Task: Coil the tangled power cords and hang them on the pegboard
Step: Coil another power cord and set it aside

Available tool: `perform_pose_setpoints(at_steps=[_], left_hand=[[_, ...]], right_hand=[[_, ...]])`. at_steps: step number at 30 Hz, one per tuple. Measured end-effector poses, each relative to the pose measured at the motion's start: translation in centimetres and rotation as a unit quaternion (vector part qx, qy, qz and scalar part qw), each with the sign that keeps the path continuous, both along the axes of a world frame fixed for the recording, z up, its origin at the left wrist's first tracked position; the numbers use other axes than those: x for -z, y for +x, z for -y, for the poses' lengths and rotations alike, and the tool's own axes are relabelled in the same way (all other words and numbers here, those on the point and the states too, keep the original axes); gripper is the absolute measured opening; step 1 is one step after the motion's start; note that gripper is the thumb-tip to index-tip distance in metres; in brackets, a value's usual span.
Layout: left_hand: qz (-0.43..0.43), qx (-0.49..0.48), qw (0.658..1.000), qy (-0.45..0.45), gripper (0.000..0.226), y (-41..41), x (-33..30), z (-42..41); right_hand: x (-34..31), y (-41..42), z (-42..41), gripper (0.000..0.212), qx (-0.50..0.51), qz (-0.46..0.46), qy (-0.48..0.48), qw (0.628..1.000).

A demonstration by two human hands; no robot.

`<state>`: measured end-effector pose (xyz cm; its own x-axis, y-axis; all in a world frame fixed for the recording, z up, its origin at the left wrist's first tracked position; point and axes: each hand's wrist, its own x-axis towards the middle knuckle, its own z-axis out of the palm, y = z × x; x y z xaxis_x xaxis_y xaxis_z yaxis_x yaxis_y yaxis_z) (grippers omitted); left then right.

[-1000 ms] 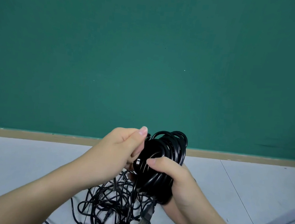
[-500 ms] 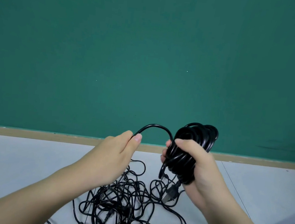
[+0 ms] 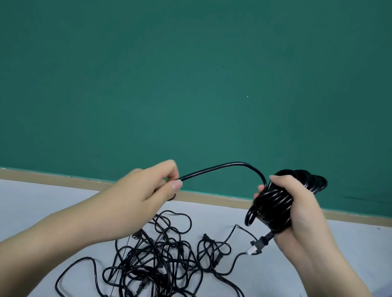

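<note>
Cord coil [image 3: 278,203]: your right hand [image 3: 303,212] grips this black bundle, fingers curled round its middle, thumb across the front; it sits raised above the table [image 3: 19,204], in front of the green wall [image 3: 197,65].
Free length [image 3: 224,168]: one strand arches out of the coil's top and runs left to your left hand [image 3: 144,191], which pinches it between thumb and fingertips.
Handling: judge the cord light, springy and rubber-sheathed, so it grips well yet wants to unwind; keep the wraps squeezed or they will spring loose.
Where to hold: clamp the coil across all its loops at the waist, as you do; guide the strand close to the bundle for tighter wraps.
Axis: the coil's long axis tilts, top toward the upper right, bottom toward the lower left.
Plug [image 3: 258,245]: it hangs from the coil's bottom end, pointing down and left, prongs toward the table.
Tangle [image 3: 156,263]: thinner black cords lie heaped on the table below your hands, limp and knotted.
Pegboard: a perforated panel edge at lower right may be it; you cannot tell.
</note>
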<state>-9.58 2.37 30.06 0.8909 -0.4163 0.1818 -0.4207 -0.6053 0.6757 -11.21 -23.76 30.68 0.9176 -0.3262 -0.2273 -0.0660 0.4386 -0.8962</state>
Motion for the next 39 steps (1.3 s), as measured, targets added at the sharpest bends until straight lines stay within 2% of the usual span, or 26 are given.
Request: perform_pose_setpoints(at_steps=[2, 5, 8, 11, 14, 17, 22, 27, 29, 32, 34, 37, 39], left_hand=[[0.035, 0.048, 0.998, -0.037, 0.023, -0.7, -0.2, 0.2], [-0.006, 0.097, 0.994, -0.044, 0.022, -1.3, 0.8, 1.5], [-0.064, 0.126, 0.99, 0.006, 0.024, -1.8, 1.9, 2.6], [-0.083, 0.113, 0.99, -0.001, 0.027, -1.4, 2.5, 2.9], [-0.094, 0.093, 0.991, -0.002, 0.024, -0.8, 2.7, 2.7], [-0.031, 0.094, 0.989, 0.107, 0.017, -1.3, 2.7, 2.8], [0.013, 0.092, 0.978, 0.187, 0.024, -2.3, 2.5, 3.0], [-0.02, 0.085, 0.99, 0.112, 0.033, -1.7, 1.8, 2.9], [-0.063, 0.062, 0.99, 0.107, 0.05, -1.3, 1.7, 2.7], [-0.138, 0.027, 0.985, 0.104, 0.075, -0.3, 1.6, 1.9], [-0.165, 0.033, 0.982, 0.09, 0.084, 0.4, 1.7, 1.2], [-0.18, 0.064, 0.981, 0.02, 0.07, 0.9, 1.6, 0.4], [-0.185, 0.08, 0.979, -0.038, 0.055, 0.6, 1.3, 0.3]], right_hand=[[0.8, -0.2, -0.3, 0.014, -0.044, -0.033, -0.005, 0.998], [1.6, -1.0, -2.2, 0.027, -0.136, -0.072, 0.028, 0.988], [1.7, -1.8, -4.3, 0.03, -0.197, -0.056, 0.09, 0.975], [1.6, -1.9, -4.8, 0.033, -0.206, -0.022, 0.093, 0.974], [1.8, -1.9, -4.9, 0.028, -0.234, -0.002, 0.017, 0.972], [2.4, -2.0, -5.4, 0.023, -0.248, 0.014, -0.118, 0.962], [3.4, -2.0, -5.6, 0.031, -0.235, -0.004, -0.132, 0.963], [2.2, -2.3, -5.4, 0.031, -0.199, 0.002, -0.026, 0.98], [1.7, -2.1, -4.9, 0.014, -0.169, 0.012, 0.002, 0.986], [1.2, -1.7, -3.9, 0.037, -0.118, 0.035, 0.051, 0.991], [0.6, -1.7, -3.4, 0.034, -0.113, 0.059, 0.084, 0.988], [0.2, -2.0, -3.0, 0.019, -0.159, 0.082, 0.052, 0.982], [0.7, -2.4, -2.9, 0.027, -0.199, 0.091, 0.004, 0.976]])
